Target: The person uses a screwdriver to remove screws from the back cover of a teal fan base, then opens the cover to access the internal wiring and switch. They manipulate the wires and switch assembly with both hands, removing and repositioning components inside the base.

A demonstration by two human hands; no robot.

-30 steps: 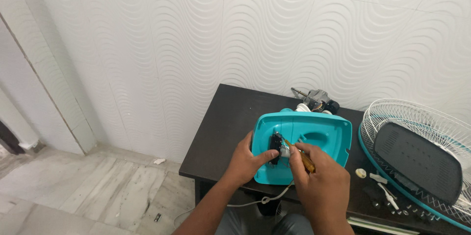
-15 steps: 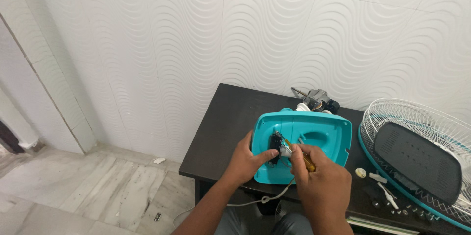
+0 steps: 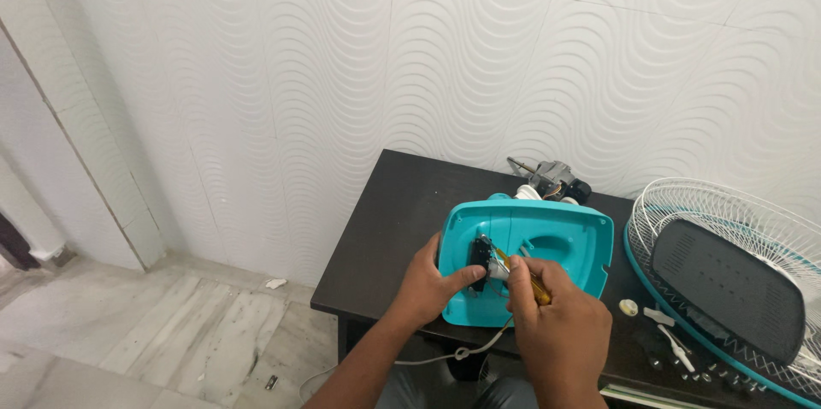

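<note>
A: Position of the teal fan base point(image 3: 547, 242)?

B: Lying on the dark tabletop point(image 3: 389, 229), hollow side up, near the front edge. Left hand point(image 3: 428, 281) curled around its left rim, thumb pressed against a small black switch block point(image 3: 481, 260) inside the shell.

A: Right hand?

B: Right hand point(image 3: 556, 323) closed around a yellow-handled screwdriver point(image 3: 523, 276), tip aimed at that black block. Whether the tip is seated on a screw, cannot tell; fingers hide it.

A: Stage of the work, as you read it?

B: Well into a teardown, I judge. Wire guard point(image 3: 727, 204) with the dark rear cover point(image 3: 727, 298) sits off to the right, apart from the base. Motor unit point(image 3: 552, 176) lies behind the base, near the wall. Loose screws point(image 3: 710, 370) and small white parts point(image 3: 658, 317) scattered on the tabletop between base and guard.

A: What remains?

B: The switch block is still in the shell, and a white cord point(image 3: 462, 349) still runs from under the base over the front edge. Those look unfinished. Anything deeper inside the base is hidden.
</note>
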